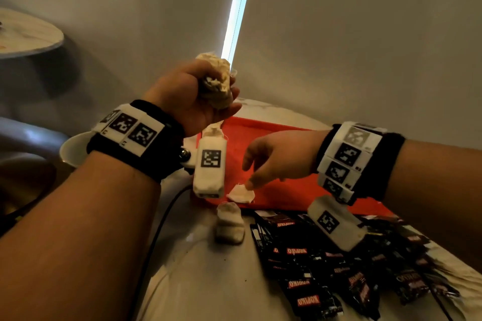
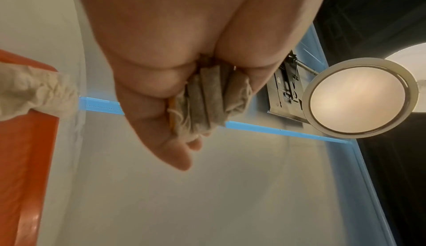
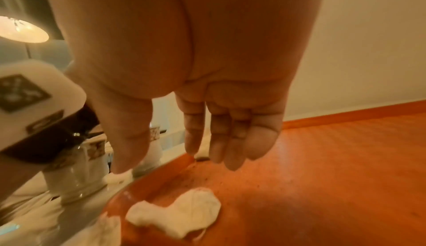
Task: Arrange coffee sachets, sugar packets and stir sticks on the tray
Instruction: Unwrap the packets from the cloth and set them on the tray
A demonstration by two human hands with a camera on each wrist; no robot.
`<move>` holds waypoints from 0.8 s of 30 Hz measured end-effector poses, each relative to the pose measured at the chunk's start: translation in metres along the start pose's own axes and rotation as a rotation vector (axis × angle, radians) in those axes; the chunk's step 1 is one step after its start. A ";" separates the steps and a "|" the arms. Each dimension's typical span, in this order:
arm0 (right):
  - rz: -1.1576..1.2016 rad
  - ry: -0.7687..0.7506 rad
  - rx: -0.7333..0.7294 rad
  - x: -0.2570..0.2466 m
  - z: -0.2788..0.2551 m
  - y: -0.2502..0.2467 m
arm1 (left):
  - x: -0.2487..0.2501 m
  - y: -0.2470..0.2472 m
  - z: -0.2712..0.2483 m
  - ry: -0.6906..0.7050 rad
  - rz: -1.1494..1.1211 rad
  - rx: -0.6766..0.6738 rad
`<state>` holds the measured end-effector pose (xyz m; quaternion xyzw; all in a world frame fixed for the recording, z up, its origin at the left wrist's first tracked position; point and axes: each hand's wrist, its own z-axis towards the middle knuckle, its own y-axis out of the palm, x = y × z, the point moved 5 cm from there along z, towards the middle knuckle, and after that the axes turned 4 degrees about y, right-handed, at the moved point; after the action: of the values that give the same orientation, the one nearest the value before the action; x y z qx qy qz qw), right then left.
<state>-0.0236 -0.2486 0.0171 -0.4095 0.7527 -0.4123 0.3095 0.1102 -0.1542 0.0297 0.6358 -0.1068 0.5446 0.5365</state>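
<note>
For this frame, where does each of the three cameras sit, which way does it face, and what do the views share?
Head: worn on the head, looking forward and down at the red tray and dark sachets; both forearms, left hand and right hand show.
Left wrist: under the left hand, facing up toward wall and ceiling lamp; palm and gripped white packets show.
Right wrist: along the right hand, facing down into the tray; straight fingers above one white packet.
Shared: all three catch the tray; head and left wrist both show the packets.

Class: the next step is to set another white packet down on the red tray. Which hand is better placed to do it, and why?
Right. The right hand hangs open and empty just above the red tray beside a white packet. The left hand is raised, gripping a bundle of packets.
</note>
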 end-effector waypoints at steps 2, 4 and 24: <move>-0.032 -0.014 -0.045 -0.008 0.005 0.009 | 0.000 0.002 0.000 0.027 -0.013 0.018; -0.074 -0.038 -0.072 -0.015 0.012 0.017 | 0.000 0.003 0.000 0.035 -0.026 0.036; 0.568 -0.141 0.475 0.010 -0.020 -0.083 | -0.018 -0.004 0.003 -0.085 0.120 0.175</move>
<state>-0.0141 -0.2768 0.0980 -0.1286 0.6966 -0.4439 0.5488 0.1077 -0.1627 0.0135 0.6951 -0.1193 0.5558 0.4401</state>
